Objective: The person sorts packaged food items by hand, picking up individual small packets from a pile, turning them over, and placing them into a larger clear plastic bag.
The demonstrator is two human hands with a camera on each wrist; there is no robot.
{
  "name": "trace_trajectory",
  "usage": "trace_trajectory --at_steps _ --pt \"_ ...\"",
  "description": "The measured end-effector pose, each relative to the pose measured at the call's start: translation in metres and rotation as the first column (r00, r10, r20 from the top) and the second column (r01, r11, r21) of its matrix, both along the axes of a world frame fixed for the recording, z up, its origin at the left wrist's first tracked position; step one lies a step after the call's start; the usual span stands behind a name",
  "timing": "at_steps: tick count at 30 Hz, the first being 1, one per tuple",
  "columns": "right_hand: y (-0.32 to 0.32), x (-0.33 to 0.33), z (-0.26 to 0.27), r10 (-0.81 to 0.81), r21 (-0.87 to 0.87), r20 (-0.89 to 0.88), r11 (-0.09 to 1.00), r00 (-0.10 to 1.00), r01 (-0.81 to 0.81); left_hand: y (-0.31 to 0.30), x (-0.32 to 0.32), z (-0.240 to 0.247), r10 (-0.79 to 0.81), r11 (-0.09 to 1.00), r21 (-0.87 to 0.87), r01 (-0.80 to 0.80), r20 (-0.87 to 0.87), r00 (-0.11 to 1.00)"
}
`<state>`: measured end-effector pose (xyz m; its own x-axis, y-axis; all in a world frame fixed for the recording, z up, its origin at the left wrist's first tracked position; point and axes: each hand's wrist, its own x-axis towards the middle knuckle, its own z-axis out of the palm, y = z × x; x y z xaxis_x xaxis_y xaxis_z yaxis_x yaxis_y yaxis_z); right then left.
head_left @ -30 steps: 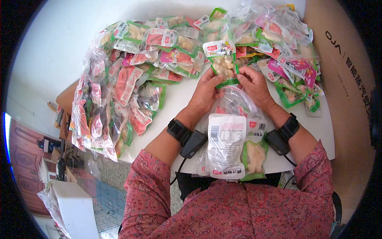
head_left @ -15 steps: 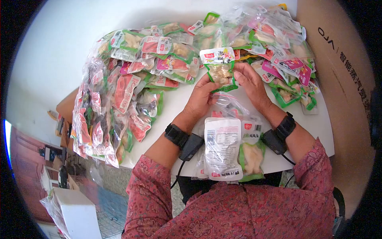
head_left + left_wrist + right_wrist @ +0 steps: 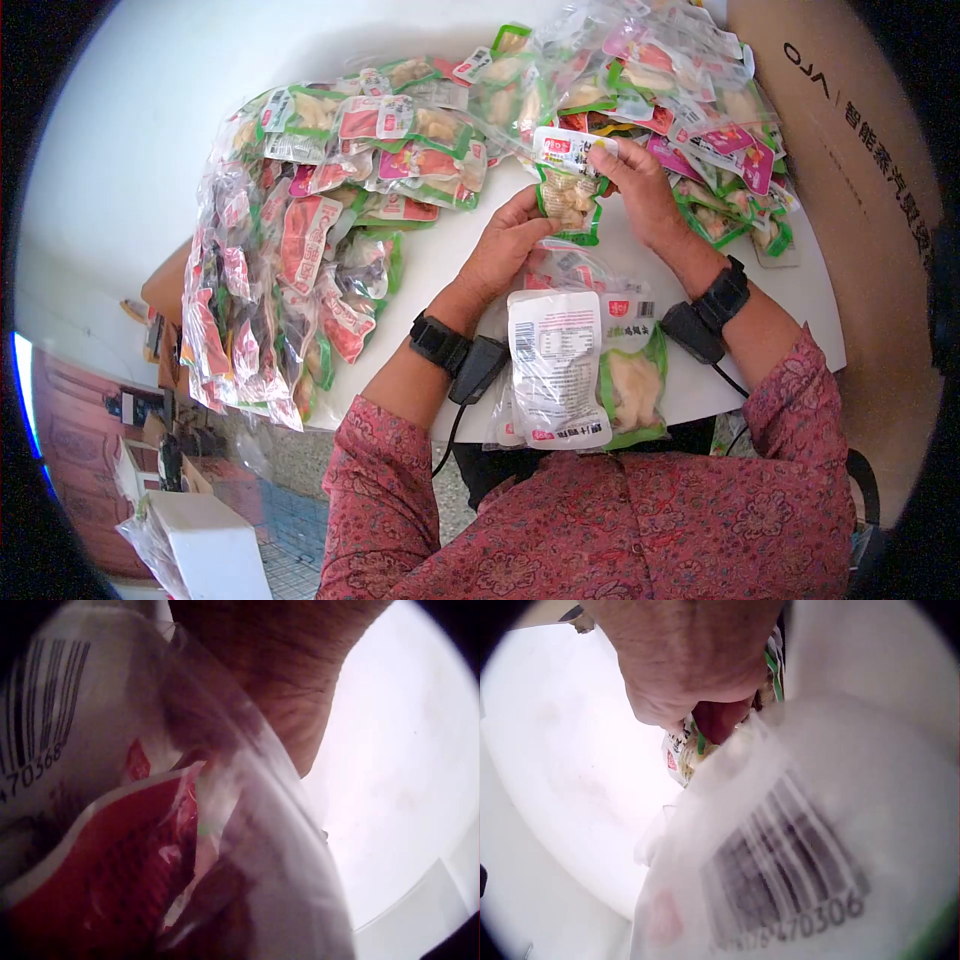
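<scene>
Both hands hold up a small food packet [image 3: 569,200] with a white printed top, green edges and pale pieces showing through its clear front. My left hand [image 3: 506,248] pinches its lower left edge. With thumb and fingers, my right hand [image 3: 640,188] grips the upper right corner, the thumb lying over the printed top. Just below the hands, near my body, lies a clear plastic bag [image 3: 565,268] with several packets, among them a white back-printed one [image 3: 553,370] and a green-edged one [image 3: 634,385]. In the left wrist view, a red packet [image 3: 112,862] shows through the plastic.
A large heap of bagged packets [image 3: 310,240] covers the left side of the white table [image 3: 430,290]. Another heap [image 3: 680,90] lies at the back right. A big cardboard box [image 3: 840,200] stands along the right edge. A white box [image 3: 210,550] is at lower left.
My right hand has shifted from the packet's lower right side up to its top right corner. The packet has swung slightly right, and the left hand stays at its lower left edge.
</scene>
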<state>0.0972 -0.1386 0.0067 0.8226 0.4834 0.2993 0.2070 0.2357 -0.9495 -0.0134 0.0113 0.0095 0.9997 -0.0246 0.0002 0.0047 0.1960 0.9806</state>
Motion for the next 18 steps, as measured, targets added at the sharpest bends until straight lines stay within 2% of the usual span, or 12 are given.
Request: trace_trajectory --at_steps 11,18 --pt "-0.0039 0.0022 0.0025 0.023 -0.031 0.004 0.999 1.0 -0.023 -0.0008 0.0012 -0.0038 -0.068 0.995 -0.074 0.071 0.04 0.997" --pt "-0.0046 0.0034 0.0029 0.039 -0.03 0.013 0.999 0.999 -0.039 0.0009 0.0025 -0.0069 -0.081 0.996 -0.04 0.083 0.066 0.995"
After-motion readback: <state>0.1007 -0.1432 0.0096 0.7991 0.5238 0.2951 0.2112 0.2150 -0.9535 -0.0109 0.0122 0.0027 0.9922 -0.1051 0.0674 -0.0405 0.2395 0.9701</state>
